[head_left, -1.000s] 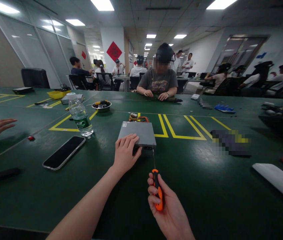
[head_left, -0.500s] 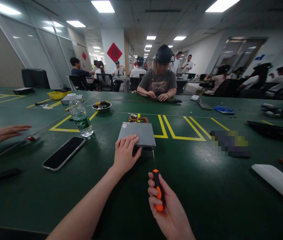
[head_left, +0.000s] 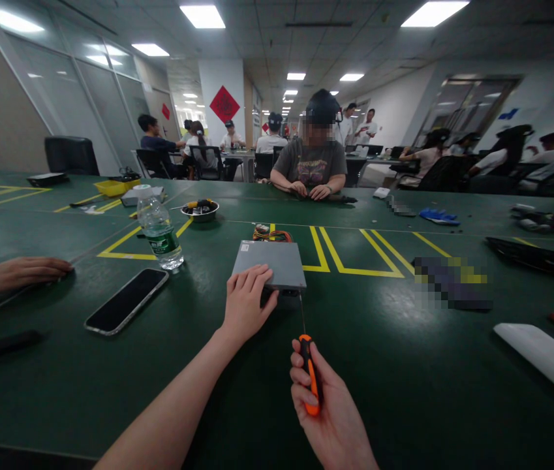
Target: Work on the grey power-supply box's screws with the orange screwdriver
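Observation:
A grey metal computer power supply [head_left: 277,258] lies on the green table in front of me, its bundle of coloured wires [head_left: 271,234] at the far side. My left hand [head_left: 250,297] grips its near left part, fingers over the top and thumb against the front face. In my right hand [head_left: 318,391] is a screwdriver [head_left: 310,375] with an orange and black handle, the fingers wrapped round it. Its thin shaft points away from me, and the tip is at the lower right corner of the power supply's front face. The exact contact at the tip is too small to make out.
Left of the power supply are a phone [head_left: 127,301] and a water bottle [head_left: 160,235], with a metal bowl [head_left: 200,210] of tools behind. Another person's hand [head_left: 32,273] rests at the left. A white case [head_left: 545,356] lies right; a person [head_left: 310,156] sits opposite.
The screwdriver handle has turned slightly in my right hand. My left hand stays on the power supply. At the left, the other person's hand has come down over a small red object.

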`<state>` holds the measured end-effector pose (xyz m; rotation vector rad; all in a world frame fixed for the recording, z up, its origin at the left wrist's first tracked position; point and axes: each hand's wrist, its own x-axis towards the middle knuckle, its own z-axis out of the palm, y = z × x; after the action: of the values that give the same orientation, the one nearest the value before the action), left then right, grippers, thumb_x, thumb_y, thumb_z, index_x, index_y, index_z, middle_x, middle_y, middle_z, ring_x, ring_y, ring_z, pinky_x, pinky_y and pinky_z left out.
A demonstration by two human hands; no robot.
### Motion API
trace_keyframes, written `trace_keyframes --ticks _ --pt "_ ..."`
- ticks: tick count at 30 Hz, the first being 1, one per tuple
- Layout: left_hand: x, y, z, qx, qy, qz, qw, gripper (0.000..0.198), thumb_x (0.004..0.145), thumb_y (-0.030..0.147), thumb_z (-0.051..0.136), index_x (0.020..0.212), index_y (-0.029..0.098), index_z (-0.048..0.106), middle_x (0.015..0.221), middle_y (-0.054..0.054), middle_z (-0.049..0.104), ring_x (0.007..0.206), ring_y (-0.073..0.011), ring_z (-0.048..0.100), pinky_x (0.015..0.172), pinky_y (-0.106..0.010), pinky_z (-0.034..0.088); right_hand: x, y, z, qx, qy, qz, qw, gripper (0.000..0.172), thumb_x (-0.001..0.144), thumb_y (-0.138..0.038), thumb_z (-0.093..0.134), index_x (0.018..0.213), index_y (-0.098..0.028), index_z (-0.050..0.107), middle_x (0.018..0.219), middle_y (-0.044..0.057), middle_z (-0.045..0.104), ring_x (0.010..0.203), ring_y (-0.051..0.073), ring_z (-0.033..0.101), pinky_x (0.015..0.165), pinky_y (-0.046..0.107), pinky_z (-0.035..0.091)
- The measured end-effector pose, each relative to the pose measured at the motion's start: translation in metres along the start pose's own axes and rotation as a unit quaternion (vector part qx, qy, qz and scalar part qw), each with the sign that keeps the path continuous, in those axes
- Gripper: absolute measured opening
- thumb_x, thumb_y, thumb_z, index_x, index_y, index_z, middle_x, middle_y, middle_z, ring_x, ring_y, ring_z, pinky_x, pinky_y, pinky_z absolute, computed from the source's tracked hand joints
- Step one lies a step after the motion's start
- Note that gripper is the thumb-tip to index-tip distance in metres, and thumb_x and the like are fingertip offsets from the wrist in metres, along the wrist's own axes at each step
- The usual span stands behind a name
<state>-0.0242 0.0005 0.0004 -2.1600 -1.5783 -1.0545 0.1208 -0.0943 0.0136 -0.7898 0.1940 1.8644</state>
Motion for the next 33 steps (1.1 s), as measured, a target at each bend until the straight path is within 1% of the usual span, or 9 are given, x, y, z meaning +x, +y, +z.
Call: trace_keyframes --ticks 3,7,12,16,19,25,27,30,33 --pt "0.000 -0.001 0.001 -0.004 0.002 0.000 1.000 0.031 0.082 0.030 0.051 0.112 0.023 0.051 0.121 -0.005 0.057 0.115 -0.0223 0.047 0.094 -0.040 0.029 0.000 0.000 0.002 -0.010 0.016 -0.017 1.000 0.016 0.091 -0.020 0.042 0.091 -0.009 0.054 0.069 0.001 0.051 0.040 0.001 0.034 0.029 0.010 0.025" --pt "0.000 -0.001 0.001 -0.005 0.007 0.004 1.000 0.030 0.082 0.030 0.051 0.111 0.023 0.051 0.120 -0.005 0.057 0.114 -0.0221 0.047 0.094 -0.039 0.030 0.000 -0.002 0.001 0.003 0.028 -0.010 1.000 0.017 0.091 -0.021 0.043 0.094 -0.008 0.054 0.070 0.002 0.051 0.043 0.002 0.039 0.032 0.010 0.031" --pt "-0.001 -0.001 0.000 -0.002 0.007 0.006 1.000 0.030 0.083 0.031 0.050 0.111 0.023 0.051 0.121 -0.005 0.057 0.114 -0.0214 0.047 0.093 -0.039 0.030 0.002 -0.002 0.000 -0.023 0.023 -0.010 0.999 0.020 0.092 -0.023 0.042 0.097 -0.008 0.055 0.067 0.002 0.051 0.043 0.003 0.040 0.031 0.011 0.030" --pt "-0.001 -0.001 0.000 0.001 0.003 0.010 1.000 0.030 0.083 0.032 0.050 0.111 0.023 0.051 0.121 -0.004 0.057 0.114 -0.0209 0.047 0.093 -0.038 0.030 0.002 0.000 -0.001 -0.045 0.025 -0.034 0.998 0.013 0.089 -0.019 0.047 0.089 -0.009 0.055 0.070 0.003 0.053 0.043 0.002 0.040 0.032 0.010 0.028" --pt "0.000 -0.001 -0.001 0.001 0.001 0.011 1.000 0.029 0.083 0.031 0.050 0.111 0.024 0.051 0.121 -0.003 0.057 0.115 -0.0206 0.046 0.094 -0.039 0.029 0.000 -0.001 0.001 -0.055 0.014 -0.044 0.997 0.014 0.090 -0.018 0.046 0.085 -0.009 0.055 0.069 0.002 0.053 0.042 0.001 0.039 0.032 0.009 0.028" --pt "0.002 0.002 -0.006 0.010 -0.007 0.012 1.000 0.027 0.083 0.030 0.050 0.109 0.023 0.052 0.119 -0.004 0.057 0.113 -0.0212 0.047 0.093 -0.039 0.030 -0.003 -0.005 0.002 -0.080 0.008 -0.040 0.996 0.019 0.090 -0.021 0.045 0.089 -0.007 0.057 0.067 0.004 0.054 0.046 0.005 0.046 0.033 0.012 0.032" --pt "0.003 0.002 -0.007 0.018 -0.011 0.018 1.000 0.026 0.082 0.030 0.050 0.108 0.023 0.052 0.119 -0.004 0.058 0.112 -0.0216 0.048 0.093 -0.040 0.030 -0.003 -0.005 0.002 -0.083 0.010 -0.050 0.995 0.019 0.090 -0.022 0.045 0.087 -0.008 0.057 0.066 0.003 0.053 0.045 0.005 0.045 0.032 0.012 0.032" --pt "0.004 0.002 -0.009 0.030 -0.015 0.030 0.999 0.026 0.082 0.030 0.050 0.107 0.022 0.053 0.117 -0.005 0.058 0.111 -0.0222 0.048 0.095 -0.041 0.029 -0.002 -0.004 0.001 -0.083 0.010 -0.065 0.994 0.014 0.088 -0.015 0.047 0.080 -0.009 0.056 0.064 0.001 0.053 0.042 0.003 0.041 0.031 0.010 0.028" --pt "0.003 0.002 -0.008 0.034 -0.013 0.032 0.999 0.026 0.083 0.030 0.049 0.107 0.021 0.053 0.118 -0.006 0.058 0.112 -0.0232 0.048 0.094 -0.041 0.031 -0.003 -0.004 0.001 -0.084 0.008 -0.064 0.994 0.015 0.089 -0.014 0.046 0.078 -0.009 0.056 0.063 0.001 0.053 0.042 0.002 0.041 0.031 0.009 0.027"
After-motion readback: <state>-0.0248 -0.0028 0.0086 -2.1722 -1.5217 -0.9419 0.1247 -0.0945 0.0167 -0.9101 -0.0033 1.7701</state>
